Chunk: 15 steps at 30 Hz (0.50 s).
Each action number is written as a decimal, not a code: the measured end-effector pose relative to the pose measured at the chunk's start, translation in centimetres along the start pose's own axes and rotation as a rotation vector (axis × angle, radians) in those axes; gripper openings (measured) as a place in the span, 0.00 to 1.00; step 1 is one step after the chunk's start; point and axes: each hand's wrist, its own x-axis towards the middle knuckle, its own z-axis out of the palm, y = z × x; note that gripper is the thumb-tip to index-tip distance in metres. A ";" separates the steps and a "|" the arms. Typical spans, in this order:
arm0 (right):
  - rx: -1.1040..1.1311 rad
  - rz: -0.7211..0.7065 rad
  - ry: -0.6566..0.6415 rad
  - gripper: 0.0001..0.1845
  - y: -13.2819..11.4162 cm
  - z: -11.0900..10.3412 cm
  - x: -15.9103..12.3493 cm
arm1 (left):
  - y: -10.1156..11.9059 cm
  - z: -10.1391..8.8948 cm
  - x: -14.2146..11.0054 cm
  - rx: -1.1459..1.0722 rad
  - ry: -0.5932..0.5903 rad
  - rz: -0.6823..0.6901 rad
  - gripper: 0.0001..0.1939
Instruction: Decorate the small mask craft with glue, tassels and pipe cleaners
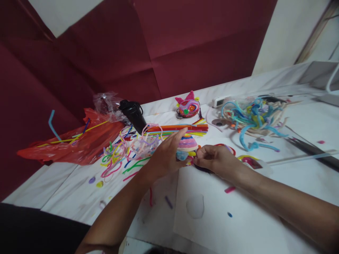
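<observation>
Pastel coiled cone (187, 143) stands apex-up (axis vertical); left hand (166, 155) fingers spread, right hand (212, 158) pinching its base.

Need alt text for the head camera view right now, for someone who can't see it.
Two bare hands meet over a small coiled pipe-cleaner figure on a white table: the left hand lies open against it, the right hand pinches at its base. Loose colourful pipe cleaners and a red plastic bag lie to the left.

Background only: red plastic bag (76, 143) left on counter (304, 130), black bottle (134, 114) beside it. Straight pipe-cleaner bundle (177, 129) centre. Finished pink figure (188, 107) behind. Blue-cream tangle (251, 118) right, near white power strip (221, 102).
</observation>
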 end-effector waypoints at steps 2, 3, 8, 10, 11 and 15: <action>-0.005 -0.003 0.011 0.15 0.0 0.0 0.0 | 0.1 0.0 0.0 0.006 0.001 0.006 0.45; -0.007 0.000 0.015 0.14 0.0 0.0 0.1 | 0.1 -0.1 0.0 0.008 -0.001 0.008 0.45; -0.002 -0.009 0.026 0.14 0.1 -0.1 0.1 | 0.3 -0.2 0.1 0.002 -0.008 0.000 0.45; -0.004 -0.018 0.024 0.13 0.1 0.0 0.1 | 0.2 -0.2 0.0 0.002 -0.011 -0.003 0.45; -0.006 -0.023 0.021 0.13 0.1 0.0 0.1 | 0.2 -0.1 -0.1 0.004 -0.011 -0.007 0.46; -0.016 -0.044 0.011 0.13 0.3 -0.1 0.2 | 0.1 0.0 -0.2 0.013 -0.001 -0.009 0.47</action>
